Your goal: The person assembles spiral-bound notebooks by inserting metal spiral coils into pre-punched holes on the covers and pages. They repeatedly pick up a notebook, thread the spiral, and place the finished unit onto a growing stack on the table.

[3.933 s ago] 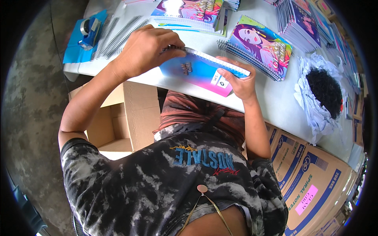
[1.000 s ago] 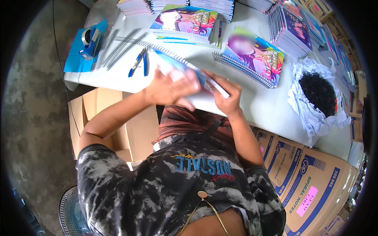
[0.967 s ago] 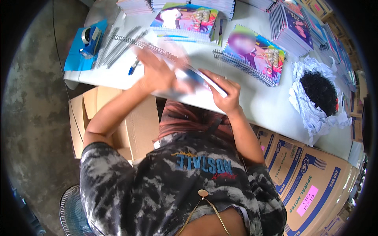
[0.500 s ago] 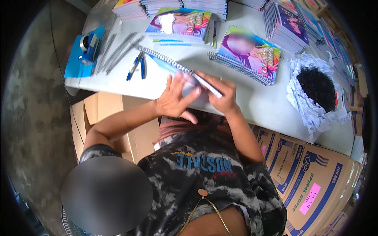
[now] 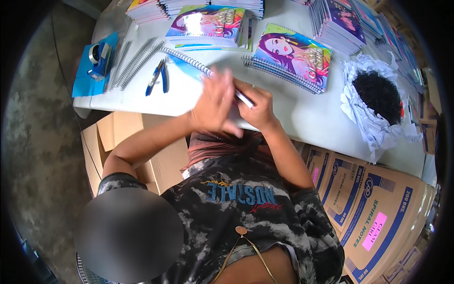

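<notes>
Head view: two hands work a spiral notebook at a white table's near edge.

Right hand (image 5: 257, 105) grips the spiral notebook (image 5: 198, 71); blurred left hand (image 5: 215, 104) lies spread on it. Beyond lie blue pliers (image 5: 157, 75). Steady support likely keeps the coil aligned.

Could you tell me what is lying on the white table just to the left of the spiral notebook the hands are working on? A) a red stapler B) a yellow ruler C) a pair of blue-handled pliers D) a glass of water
C: a pair of blue-handled pliers lies on the white table just left of the spiral notebook that the left hand and right hand handle.
</notes>
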Demonstrator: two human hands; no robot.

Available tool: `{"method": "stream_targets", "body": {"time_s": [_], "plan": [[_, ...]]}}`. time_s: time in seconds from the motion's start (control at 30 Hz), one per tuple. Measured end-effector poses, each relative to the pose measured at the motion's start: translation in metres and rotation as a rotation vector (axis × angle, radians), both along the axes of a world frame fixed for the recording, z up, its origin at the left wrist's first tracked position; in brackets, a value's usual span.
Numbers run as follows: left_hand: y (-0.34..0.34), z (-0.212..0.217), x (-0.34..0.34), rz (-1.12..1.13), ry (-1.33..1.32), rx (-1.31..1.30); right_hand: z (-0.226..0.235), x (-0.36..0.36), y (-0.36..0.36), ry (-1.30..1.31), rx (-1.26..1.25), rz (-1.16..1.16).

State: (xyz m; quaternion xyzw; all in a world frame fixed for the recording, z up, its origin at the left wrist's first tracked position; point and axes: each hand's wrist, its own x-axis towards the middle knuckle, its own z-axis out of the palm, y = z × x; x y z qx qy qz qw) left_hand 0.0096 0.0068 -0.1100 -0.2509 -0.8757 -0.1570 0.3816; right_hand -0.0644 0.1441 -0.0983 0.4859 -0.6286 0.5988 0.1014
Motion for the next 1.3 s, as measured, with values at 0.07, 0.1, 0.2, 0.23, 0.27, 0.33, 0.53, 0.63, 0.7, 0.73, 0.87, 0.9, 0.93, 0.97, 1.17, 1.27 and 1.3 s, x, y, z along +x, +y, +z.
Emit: {"method": "stream_targets", "body": {"time_s": [0.07, 0.1, 0.2, 0.23, 0.27, 0.33, 0.53, 0.63, 0.7, 0.73, 0.87, 0.9, 0.93, 0.97, 1.17, 1.27, 1.3], "plan": [[-0.010, 0.010, 0.009, -0.015, 0.148, -0.408, -0.006, -0.003, 0.000, -0.006, -0.098, 0.093], [-0.013, 0.012, 0.003, 0.072, 0.199, -0.314, -0.003, 0.002, 0.000, 0.009, -0.029, 0.066], [-0.017, 0.014, -0.020, 0.193, 0.209, -0.087, 0.006, 0.005, -0.004, -0.067, 0.042, 0.051], [-0.005, 0.002, -0.012, 0.157, 0.096, -0.044, -0.001, 0.008, -0.005, -0.116, 0.022, 0.037], [0.003, -0.008, -0.006, 0.113, -0.013, -0.002, -0.004, 0.007, -0.004, -0.162, 0.001, 0.015], [0.002, -0.009, 0.000, 0.095, 0.239, -0.408, 0.005, 0.009, -0.002, -0.215, -0.013, 0.084], [-0.007, 0.006, -0.013, 0.209, -0.028, -0.082, 0.001, 0.011, -0.001, -0.353, 0.057, 0.055], [-0.007, -0.022, 0.005, 0.081, 0.122, -0.298, 0.004, 0.005, -0.003, -0.314, -0.021, 0.071], [-0.002, 0.004, -0.002, 0.149, 0.164, -0.205, 0.003, 0.009, -0.001, -0.258, 0.002, 0.112], [0.001, 0.012, 0.001, 0.173, 0.044, -0.136, 0.001, 0.012, -0.006, -0.257, 0.056, 0.128], [0.010, -0.015, 0.019, -0.008, -0.157, -0.177, 0.000, 0.002, -0.002, -0.287, -0.012, 0.065], [0.013, -0.012, 0.023, 0.051, -0.117, -0.220, -0.001, 0.003, -0.005, -0.276, -0.073, 0.005], [0.014, -0.007, 0.021, 0.110, -0.075, -0.261, -0.003, 0.004, -0.009, -0.265, -0.134, -0.055], [0.020, 0.017, 0.015, 0.209, -0.132, -0.126, 0.009, 0.009, -0.007, -0.228, -0.148, -0.007], [0.036, 0.121, 0.026, 0.182, -0.513, 0.803, 0.088, -0.002, 0.021, 0.284, 0.255, -0.013], [0.017, 0.104, 0.008, 0.122, -0.470, 1.159, 0.101, -0.017, 0.025, -0.204, 0.361, 0.035], [0.015, 0.105, 0.001, 0.110, -0.525, 1.168, 0.095, -0.022, 0.025, -0.303, 0.370, 0.025]]}}
